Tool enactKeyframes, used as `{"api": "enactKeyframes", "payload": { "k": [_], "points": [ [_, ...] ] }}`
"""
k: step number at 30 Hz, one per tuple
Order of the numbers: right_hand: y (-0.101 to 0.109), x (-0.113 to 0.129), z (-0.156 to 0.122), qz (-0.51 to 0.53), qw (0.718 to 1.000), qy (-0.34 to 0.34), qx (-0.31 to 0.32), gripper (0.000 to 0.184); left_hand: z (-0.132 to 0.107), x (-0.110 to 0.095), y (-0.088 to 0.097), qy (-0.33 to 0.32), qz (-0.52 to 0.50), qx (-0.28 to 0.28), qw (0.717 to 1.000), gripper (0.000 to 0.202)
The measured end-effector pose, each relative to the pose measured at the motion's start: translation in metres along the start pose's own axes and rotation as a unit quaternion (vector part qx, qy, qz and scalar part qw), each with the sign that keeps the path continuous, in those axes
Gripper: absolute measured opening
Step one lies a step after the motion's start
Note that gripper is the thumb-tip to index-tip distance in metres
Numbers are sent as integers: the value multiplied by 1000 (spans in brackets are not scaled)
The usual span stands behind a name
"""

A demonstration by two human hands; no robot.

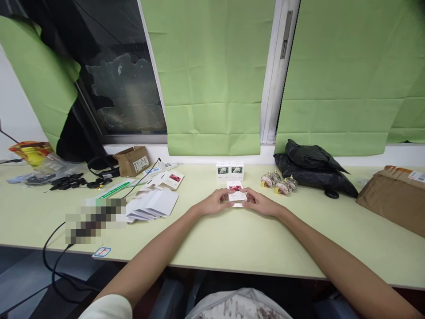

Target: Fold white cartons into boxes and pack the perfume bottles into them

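Note:
A small white carton (237, 198) with a red flower picture is between my two hands on the table, with a pale flap sticking out at its near side. My left hand (215, 202) grips its left side, fingers on top and thumb at the near edge. My right hand (260, 202) grips the right side in the same way. Just behind stand two closed white boxes (230, 172) side by side, each with a white flower picture. To the right lie several small clear ornaments (279, 182) with gold-coloured tops. Flattened white cartons (154, 204) lie in an overlapping stack to the left.
Black plastic bags (312, 170) and a large brown package (393, 199) lie on the right of the pale table (265, 243). On the left are an open brown box (132, 161), black cables (68, 180), plastic bags and a blurred-out patch. Green curtains (212, 79) hang behind.

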State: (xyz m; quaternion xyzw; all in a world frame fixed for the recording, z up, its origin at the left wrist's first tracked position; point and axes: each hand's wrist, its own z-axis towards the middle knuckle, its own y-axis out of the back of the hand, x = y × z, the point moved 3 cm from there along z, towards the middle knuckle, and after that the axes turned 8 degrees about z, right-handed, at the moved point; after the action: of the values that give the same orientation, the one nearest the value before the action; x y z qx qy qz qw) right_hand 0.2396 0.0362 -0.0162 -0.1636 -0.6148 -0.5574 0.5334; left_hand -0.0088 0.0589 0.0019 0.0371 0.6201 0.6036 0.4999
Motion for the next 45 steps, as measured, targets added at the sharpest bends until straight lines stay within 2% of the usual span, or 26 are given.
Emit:
{"api": "enactKeyframes", "payload": {
  "k": [7, 12, 20, 24, 29, 33, 37, 39, 43, 45],
  "points": [
    [-2, 7, -3, -22, 999, 11, -27, 52, 2, -4, -1, 14, 1, -20, 1000, 55],
    [-4, 7, 0, -106, 992, 35, -65, 43, 1, -5, -1, 1, 27, -29, 999, 55],
    [-10, 9, 4, -195, 974, 90, -73, 34, 1, -1, -3, -13, 61, -39, 997, 57],
    [-11, 9, 3, -191, 974, 92, -78, 33, 2, -2, -4, -17, 73, -48, 996, 54],
    [-6, 9, 4, -118, 984, 76, -113, 35, 4, -3, -3, -10, 22, -63, 998, 52],
    [-5, 6, 7, -80, 988, 71, -110, 35, 6, 4, -4, 59, 13, -95, 994, 57],
    [-3, -7, 11, -22, 989, 17, -147, 32, 6, 10, -2, 118, 104, -162, 974, 61],
    [-2, -12, 13, -19, 987, -2, -163, 37, 6, 12, -2, 139, 133, -161, 968, 60],
    [-1, -14, 15, -80, 990, 9, -115, 38, 8, 11, -2, 148, 141, -124, 971, 57],
    [0, -14, 15, -77, 991, 12, -106, 40, 8, 10, -1, 145, 131, -119, 973, 56]
  ]
}}
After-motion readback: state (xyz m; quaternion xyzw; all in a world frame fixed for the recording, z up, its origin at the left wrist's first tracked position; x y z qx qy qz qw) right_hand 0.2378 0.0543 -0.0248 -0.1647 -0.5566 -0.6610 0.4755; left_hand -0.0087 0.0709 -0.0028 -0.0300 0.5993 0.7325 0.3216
